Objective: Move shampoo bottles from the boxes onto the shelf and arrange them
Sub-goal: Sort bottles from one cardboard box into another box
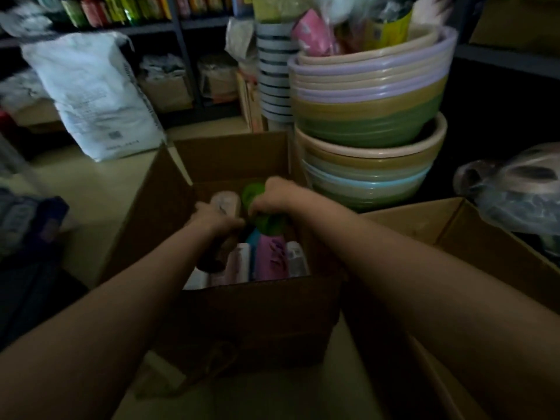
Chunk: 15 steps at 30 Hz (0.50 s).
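Observation:
An open cardboard box (242, 304) stands on the floor in front of me, holding several shampoo bottles, among them a purple bottle (271, 259) and white ones lying flat. Both my hands reach into it. My left hand (213, 219) grips a pale pink bottle with a dark lower end (224, 201). My right hand (272, 197) is closed on a green bottle (254, 194), which sticks out above and below my fingers. A shelf (178, 25) at the far back carries a row of colourful bottles.
A tall stack of plastic basins (369, 116) rises right behind the box. A second open cardboard box (472, 247) sits at the right, with a plastic bag (515, 192) beyond it. A white sack (94, 95) leans at the back left. Dark packages (27, 225) lie at the left.

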{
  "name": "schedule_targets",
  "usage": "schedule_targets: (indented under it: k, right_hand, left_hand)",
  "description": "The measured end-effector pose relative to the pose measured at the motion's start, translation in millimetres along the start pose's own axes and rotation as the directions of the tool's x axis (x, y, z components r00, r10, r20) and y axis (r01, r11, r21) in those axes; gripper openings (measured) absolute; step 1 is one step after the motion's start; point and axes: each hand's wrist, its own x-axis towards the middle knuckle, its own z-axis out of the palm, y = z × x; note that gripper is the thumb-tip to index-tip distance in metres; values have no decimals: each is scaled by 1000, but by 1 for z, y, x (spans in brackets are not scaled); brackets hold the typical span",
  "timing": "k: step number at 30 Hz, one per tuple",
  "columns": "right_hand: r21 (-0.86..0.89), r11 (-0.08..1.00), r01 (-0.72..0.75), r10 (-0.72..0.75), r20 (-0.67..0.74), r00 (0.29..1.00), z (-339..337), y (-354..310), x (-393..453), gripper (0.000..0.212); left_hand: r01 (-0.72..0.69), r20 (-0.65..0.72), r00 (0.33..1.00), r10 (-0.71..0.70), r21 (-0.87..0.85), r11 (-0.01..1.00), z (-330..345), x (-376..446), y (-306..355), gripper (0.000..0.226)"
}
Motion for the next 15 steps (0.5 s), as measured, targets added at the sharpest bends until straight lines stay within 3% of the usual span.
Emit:
schedule_targets:
  k: [3, 5, 7, 9, 11, 13, 15]
  right_hand:
    - [27, 999, -46, 43, 93, 995, 28, 2, 13, 34]
    - [53, 998, -31, 27, 67, 997, 31, 4, 19, 15]
    - [66, 998, 24, -27, 43, 999, 27, 3, 22, 15]
    - [-54, 992, 115, -117, -39, 992, 21, 1, 18, 20]
    - [-345, 924, 164, -251, -225, 941, 11, 3, 15, 22]
    - [-602, 798, 9, -281, -358, 891, 0, 15, 21, 40]
    - [-670, 726, -155, -149, -373, 916, -4, 27, 30, 61]
  left_hand:
    - [-6, 49, 999, 5, 31, 999, 1, 14, -19, 74]
    - [-119, 79, 990, 113, 71, 990, -3, 20, -17, 46]
    - [-240, 111, 969, 222, 193, 951, -4, 21, -8, 24]
    - [-320, 120, 948, 296, 319, 892, 2, 19, 2, 26]
    - [-343, 87, 937, 338, 413, 844, 10, 14, 9, 39]
    - [-315, -66, 890, 450, 625, 714, 9, 11, 11, 53]
    - [-205, -191, 813, 550, 790, 578, -7, 12, 7, 66]
